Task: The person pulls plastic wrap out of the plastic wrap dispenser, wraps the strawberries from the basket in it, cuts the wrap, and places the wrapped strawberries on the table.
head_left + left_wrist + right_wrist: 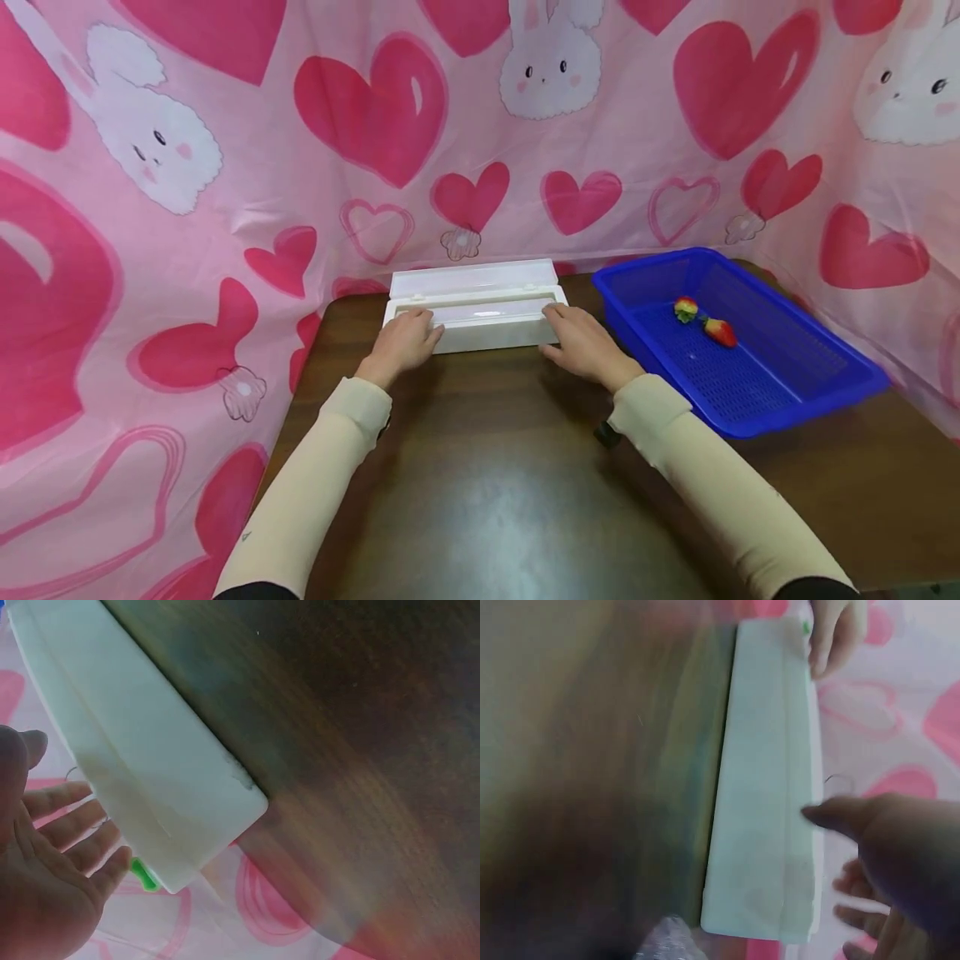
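Note:
A long white box (pixel 491 337) lies crosswise at the back of the table, its lid (pixel 474 279) raised behind it. Inside is a pale, shiny roll (pixel 487 312) that looks like plastic wrap. My left hand (pixel 405 340) is at the box's left end, fingers over the rim; the left wrist view shows them nearly straight, beside a small green piece (pixel 144 875). At the opposite end, my right hand (pixel 588 342) reaches over the rim with loosely bent fingers, its thumb (pixel 829 814) in front of the box. Whether fingertips touch the roll is hidden.
To the right stands a blue plastic basket (pixel 757 387) holding two strawberries, one (pixel 685 309) beside the other (pixel 720 332). Crumpled clear plastic (pixel 671 941) shows near the box's end in the right wrist view. A pink heart-patterned cloth (pixel 517 142) hangs behind the brown table (pixel 480 467).

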Demonstrator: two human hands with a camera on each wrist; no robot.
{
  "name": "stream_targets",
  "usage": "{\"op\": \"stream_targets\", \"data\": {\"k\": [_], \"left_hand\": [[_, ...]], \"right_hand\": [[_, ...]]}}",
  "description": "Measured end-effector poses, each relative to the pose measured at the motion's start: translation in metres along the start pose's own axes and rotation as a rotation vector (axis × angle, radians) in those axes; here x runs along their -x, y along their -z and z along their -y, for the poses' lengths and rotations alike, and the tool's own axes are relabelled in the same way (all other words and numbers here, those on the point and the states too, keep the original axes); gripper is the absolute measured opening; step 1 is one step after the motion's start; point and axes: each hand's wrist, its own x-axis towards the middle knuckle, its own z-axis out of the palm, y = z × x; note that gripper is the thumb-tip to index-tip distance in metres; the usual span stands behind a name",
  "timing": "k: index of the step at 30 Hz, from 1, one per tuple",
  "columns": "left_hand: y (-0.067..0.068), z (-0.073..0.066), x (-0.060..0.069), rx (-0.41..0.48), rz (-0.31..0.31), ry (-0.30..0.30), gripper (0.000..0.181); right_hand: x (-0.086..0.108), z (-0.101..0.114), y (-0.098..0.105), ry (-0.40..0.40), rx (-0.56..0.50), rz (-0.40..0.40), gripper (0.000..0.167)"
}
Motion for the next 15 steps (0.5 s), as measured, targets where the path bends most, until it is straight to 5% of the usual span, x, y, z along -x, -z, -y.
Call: {"op": "stream_targets", "data": {"k": [7,15], "left_hand": [[-0.003,0.003,-0.008,0.016,0.028,0.014,0.032],[0.000,0.014,-0.018,-0.012,0.011,-0.040,0.024]], "right_hand": [[-0.046,-0.016,-0.003,0.041,-0.004,-0.019,0.044],[-0.074,-0.024,0.001,0.057,0.036,-0.016,0.037]]}}
